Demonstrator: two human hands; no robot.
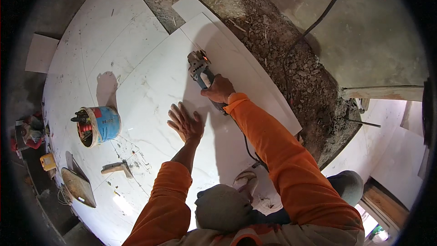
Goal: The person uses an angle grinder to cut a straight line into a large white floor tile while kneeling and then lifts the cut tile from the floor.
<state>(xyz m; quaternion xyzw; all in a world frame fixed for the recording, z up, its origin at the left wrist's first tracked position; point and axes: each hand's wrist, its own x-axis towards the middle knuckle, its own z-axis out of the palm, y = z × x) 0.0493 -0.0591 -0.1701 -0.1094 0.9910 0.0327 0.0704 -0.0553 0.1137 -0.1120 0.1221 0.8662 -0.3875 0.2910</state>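
My right hand (219,89) grips a grey-and-black angle grinder (200,70) over the upper part of a white marble-patterned tile (246,114). A small red glow shows at the grinder's head. My left hand (186,123) lies flat on the same tile with fingers spread, lower and to the left of the tool. A black cord (247,146) runs down from the grinder under my right arm.
On the tiles at left are a blue bucket (104,125) of tools, a wood piece (116,167), a flat board (77,187) and a yellow item (48,161). Broken rubble (318,95) borders the tiles on the right, beside a timber plank (382,93). A cable (327,7) crosses the concrete floor.
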